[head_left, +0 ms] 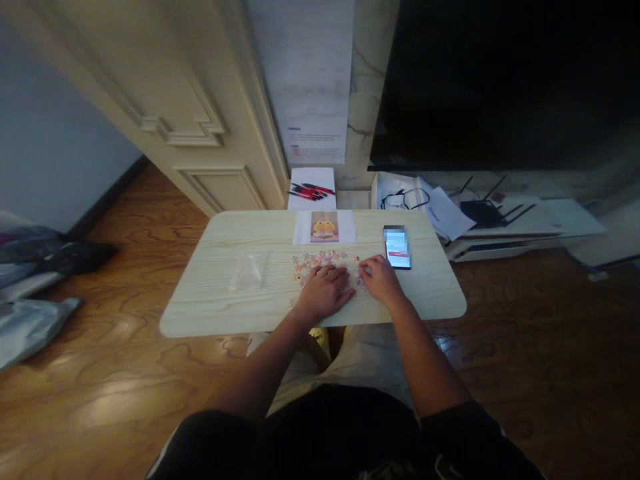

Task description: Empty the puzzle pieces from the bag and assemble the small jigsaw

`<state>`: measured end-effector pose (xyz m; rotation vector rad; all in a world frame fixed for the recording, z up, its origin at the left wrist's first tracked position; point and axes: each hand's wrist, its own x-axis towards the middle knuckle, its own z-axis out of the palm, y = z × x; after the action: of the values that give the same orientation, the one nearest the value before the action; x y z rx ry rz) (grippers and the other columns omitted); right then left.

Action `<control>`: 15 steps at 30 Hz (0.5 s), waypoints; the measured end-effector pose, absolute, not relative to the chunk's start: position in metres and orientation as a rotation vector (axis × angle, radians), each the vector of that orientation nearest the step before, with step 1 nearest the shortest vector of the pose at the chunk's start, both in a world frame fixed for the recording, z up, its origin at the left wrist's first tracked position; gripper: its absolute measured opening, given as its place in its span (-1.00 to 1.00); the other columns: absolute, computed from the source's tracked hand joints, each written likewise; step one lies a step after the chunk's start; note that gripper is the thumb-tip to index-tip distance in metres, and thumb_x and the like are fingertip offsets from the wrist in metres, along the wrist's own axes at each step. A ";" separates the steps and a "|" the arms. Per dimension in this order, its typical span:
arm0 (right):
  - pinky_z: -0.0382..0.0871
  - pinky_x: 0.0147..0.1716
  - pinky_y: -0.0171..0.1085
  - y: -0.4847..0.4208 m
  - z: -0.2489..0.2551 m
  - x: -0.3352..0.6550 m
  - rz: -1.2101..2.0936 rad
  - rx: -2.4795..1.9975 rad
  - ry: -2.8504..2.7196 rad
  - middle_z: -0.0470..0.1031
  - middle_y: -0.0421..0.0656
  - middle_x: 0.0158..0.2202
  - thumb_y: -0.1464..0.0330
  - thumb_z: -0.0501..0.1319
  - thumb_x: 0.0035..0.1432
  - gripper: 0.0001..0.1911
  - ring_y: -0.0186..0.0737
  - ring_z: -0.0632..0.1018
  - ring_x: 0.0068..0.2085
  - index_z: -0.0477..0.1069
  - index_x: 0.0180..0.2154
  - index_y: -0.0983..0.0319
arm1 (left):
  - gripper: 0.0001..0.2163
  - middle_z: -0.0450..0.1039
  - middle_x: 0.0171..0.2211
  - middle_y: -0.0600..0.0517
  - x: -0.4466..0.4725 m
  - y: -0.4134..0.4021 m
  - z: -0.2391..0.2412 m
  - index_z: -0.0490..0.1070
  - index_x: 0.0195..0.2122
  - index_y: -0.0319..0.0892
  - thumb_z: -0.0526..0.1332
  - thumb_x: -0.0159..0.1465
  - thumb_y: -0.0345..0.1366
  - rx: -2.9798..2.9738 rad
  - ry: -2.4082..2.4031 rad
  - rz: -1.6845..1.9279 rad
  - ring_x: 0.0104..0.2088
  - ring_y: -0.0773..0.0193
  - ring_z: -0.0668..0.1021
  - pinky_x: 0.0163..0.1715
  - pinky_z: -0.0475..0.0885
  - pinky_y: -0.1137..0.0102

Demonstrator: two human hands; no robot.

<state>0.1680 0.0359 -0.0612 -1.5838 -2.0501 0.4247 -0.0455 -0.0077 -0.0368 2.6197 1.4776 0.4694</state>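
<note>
Loose jigsaw puzzle pieces [320, 260] lie scattered in the middle of a small pale wooden table [225, 300]. My left hand [325, 290] rests palm down on the near part of the pile, fingers stretched flat over the pieces. My right hand [381, 277] sits just right of the pile, fingers curled and pinched at its edge on something I cannot make out. A reference picture [325, 227] of a yellow figure lies at the table's far edge.
A lit phone [397, 247] lies right of the pieces. A clear plastic bag [249, 270] lies to the left. Behind the table: red and black pens [311, 191] on a white box, a low white shelf [550, 223] with a router, cables and papers, a dark TV. Bags lie on the floor at left.
</note>
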 end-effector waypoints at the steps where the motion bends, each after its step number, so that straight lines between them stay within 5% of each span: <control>1: 0.39 0.09 -0.17 0.037 -0.062 0.168 0.439 -1.583 -2.053 0.52 -0.05 -0.13 0.39 0.29 0.27 -0.87 -0.10 0.52 0.00 0.60 -0.16 0.20 | -0.65 0.49 0.21 -0.02 -0.049 -0.007 -0.037 0.53 0.12 0.01 0.17 0.40 -0.03 2.614 1.497 0.471 0.20 -0.05 0.44 0.19 0.27 -0.01; 15: 0.35 0.03 -0.17 0.040 -0.051 0.176 0.324 -1.595 -2.024 0.57 -0.06 -0.16 0.39 0.19 0.36 -0.82 -0.08 0.52 -0.06 0.60 -0.16 0.17 | -0.63 0.52 0.17 -0.01 -0.035 -0.002 -0.035 0.48 0.15 -0.03 0.11 0.44 -0.03 2.652 1.355 0.475 0.18 -0.01 0.43 0.18 0.28 0.03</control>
<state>0.1765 0.0402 -0.0508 -1.5953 -2.0238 0.3239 -0.0345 -0.0023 -0.0353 2.6524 1.3548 0.4750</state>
